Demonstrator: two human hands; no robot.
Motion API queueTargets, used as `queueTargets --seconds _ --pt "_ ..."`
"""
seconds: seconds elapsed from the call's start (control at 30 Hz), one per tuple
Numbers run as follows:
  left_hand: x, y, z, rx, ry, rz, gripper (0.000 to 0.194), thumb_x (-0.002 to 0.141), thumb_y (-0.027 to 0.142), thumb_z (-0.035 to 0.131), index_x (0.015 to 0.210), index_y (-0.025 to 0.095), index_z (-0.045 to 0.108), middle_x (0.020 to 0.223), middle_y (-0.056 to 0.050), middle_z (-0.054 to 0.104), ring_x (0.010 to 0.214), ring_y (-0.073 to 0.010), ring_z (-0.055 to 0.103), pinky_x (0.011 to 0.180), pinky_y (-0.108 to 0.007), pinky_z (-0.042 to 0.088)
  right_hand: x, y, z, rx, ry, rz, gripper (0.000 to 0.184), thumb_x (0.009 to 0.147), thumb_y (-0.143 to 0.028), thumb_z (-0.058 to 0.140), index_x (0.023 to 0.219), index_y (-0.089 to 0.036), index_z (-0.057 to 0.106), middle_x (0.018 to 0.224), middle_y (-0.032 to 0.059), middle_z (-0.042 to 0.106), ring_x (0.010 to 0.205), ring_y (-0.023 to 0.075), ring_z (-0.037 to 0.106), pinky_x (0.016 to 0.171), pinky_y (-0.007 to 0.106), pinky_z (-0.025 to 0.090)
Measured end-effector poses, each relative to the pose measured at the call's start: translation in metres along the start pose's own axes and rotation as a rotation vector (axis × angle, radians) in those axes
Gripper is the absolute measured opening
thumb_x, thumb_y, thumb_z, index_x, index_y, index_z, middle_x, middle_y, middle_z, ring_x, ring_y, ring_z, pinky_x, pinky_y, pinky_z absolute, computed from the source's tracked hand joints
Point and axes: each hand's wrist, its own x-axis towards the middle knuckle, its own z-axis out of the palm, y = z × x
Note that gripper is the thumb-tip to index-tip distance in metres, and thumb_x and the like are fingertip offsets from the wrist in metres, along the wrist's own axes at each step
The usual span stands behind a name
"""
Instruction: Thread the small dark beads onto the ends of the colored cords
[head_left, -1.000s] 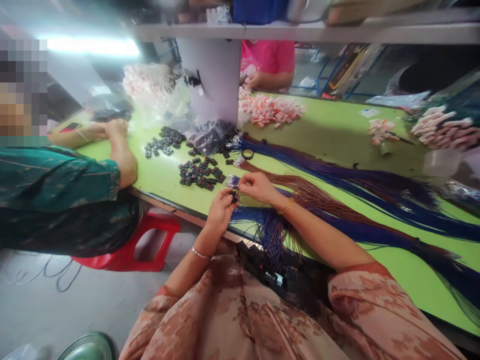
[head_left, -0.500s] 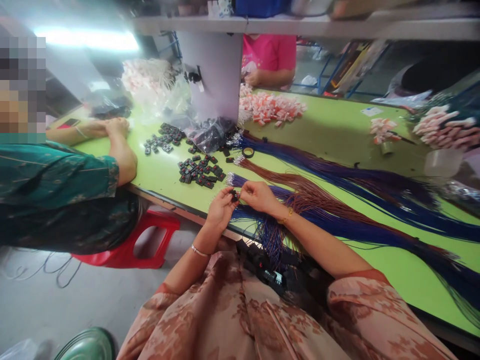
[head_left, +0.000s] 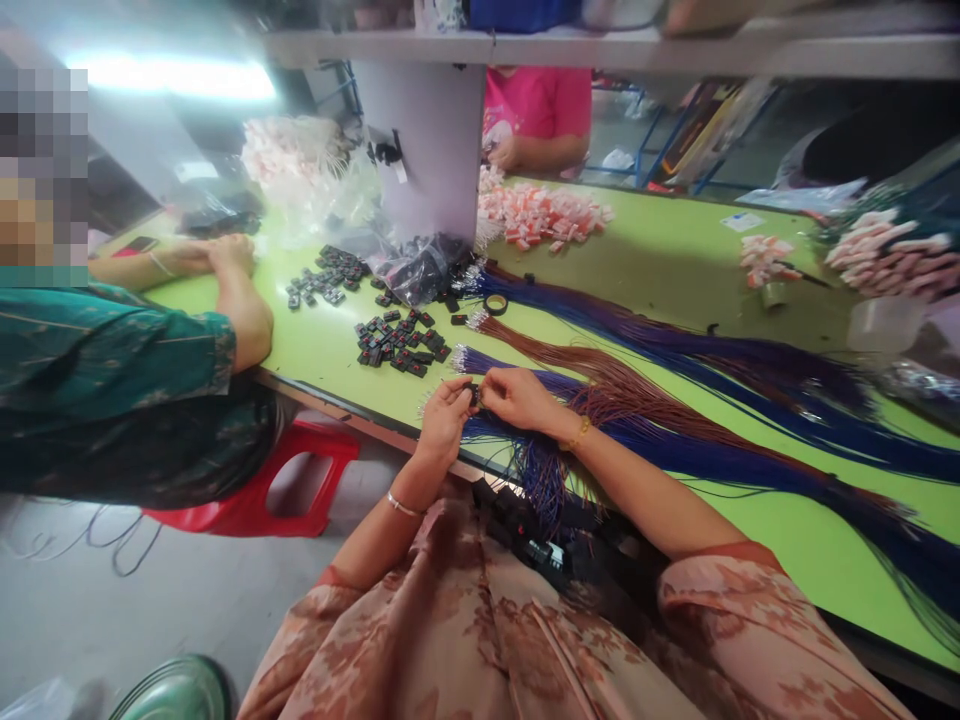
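While the two hands meet near the table edge, the left hand (head_left: 442,422) holds a small black connector (head_left: 474,394) between its thumb and fingers, which are closed narrowly on it. The connector is at the tips of these fingers, on the side which faces the right hand (head_left: 519,398), and it is partly covered by them. The right hand has its thumb and forefinger pressed together, just beside the connector; I cannot tell if a wire is between them, because this part is too small.

Just beyond the fingertips of both hands lie the silver ends of the purple wires (head_left: 484,364). Farther beyond are the brown wires (head_left: 540,349), and then a roll of tape (head_left: 495,305). Ahead and to the left of the left fingers, apart from them, a pile of black connectors (head_left: 403,345) is spread on the green table (head_left: 322,375). Below the right hand, blue wires (head_left: 546,480) hang toward the lap.
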Motion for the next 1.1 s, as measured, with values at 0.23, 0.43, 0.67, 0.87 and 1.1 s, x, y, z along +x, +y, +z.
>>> queueTargets --seconds 0.23,0.43,0.67,0.87,1.1 --pt "-0.024 0.006 0.011 0.254 0.014 0.212 0.023 0.074 0.021 0.068 0.096 0.019 0.064 0.088 -0.005 0.065 0.08 -0.0153 0.059 0.075 -0.028 0.047 0.007 0.009 -0.013 0.202 -0.042 0.071 0.019 0.079 -0.026 0.048 0.07 -0.014 0.061 0.06 -0.0006 0.058 0.054 0.0094 0.044 0.053 0.021 0.03" --pt "-0.084 -0.02 0.043 0.934 -0.901 0.656 0.034 0.082 0.014 0.051 0.112 0.019 0.064 0.105 -0.012 0.066 0.099 -0.0235 0.059 0.09 -0.037 0.045 0.016 0.008 -0.019 0.127 -0.189 0.054 0.017 0.078 -0.025 0.051 0.073 -0.015 0.064 0.067 0.0008 0.063 0.059 0.0106 0.049 0.057 0.022 0.033" --pt "-0.095 -0.032 0.054 1.062 -1.175 0.77 0.035 0.086 0.036 0.053 0.114 0.017 0.062 0.114 -0.015 0.064 0.115 -0.0269 0.054 0.098 -0.04 0.041 0.009 -0.005 0.014 -0.215 -0.225 0.033 0.011 0.079 -0.022 0.054 0.075 -0.018 0.063 0.078 0.0051 0.066 0.067 0.0153 0.053 0.058 0.026 0.028" --pt "-0.024 0.037 -0.007 1.118 -0.181 0.744 0.022 0.085 0.022 0.049 0.095 0.02 0.069 0.098 -0.011 0.065 0.099 -0.0246 0.056 0.095 -0.043 0.04 0.002 -0.01 0.013 -0.326 -0.235 0.004 0.016 0.087 -0.021 0.045 0.081 -0.017 0.06 0.085 0.0076 0.066 0.075 0.0179 0.055 0.062 0.027 0.029" --pt "0.048 0.067 -0.07 1.657 -0.028 0.668 0.021 0.083 0.014 0.046 0.089 0.017 0.065 0.1 -0.012 0.059 0.095 -0.0243 0.051 0.086 -0.038 0.043 -0.004 -0.008 0.012 -0.24 -0.117 0.046 0.016 0.088 -0.021 0.041 0.088 -0.017 0.056 0.082 0.0061 0.064 0.071 0.0161 0.053 0.063 0.026 0.029"
